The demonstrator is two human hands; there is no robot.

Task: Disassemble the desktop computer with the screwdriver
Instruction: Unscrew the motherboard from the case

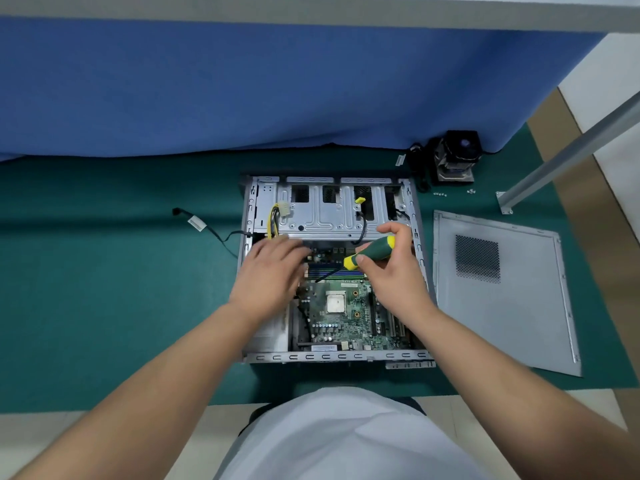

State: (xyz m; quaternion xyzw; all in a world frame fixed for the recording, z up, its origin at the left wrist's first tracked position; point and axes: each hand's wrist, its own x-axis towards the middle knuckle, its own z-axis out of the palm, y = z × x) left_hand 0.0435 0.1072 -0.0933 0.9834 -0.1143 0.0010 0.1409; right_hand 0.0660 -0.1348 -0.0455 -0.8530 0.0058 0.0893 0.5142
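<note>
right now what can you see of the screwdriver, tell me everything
The screwdriver has a thick dark green handle with yellow bands at both ends, plastic or rubber by the look, and a thin dark shaft. The right hand grips the handle, thumb across it. It lies tilted, shaft pointing down and left into the open computer case, toward the memory slots. The tip is too dark to make out.
</note>
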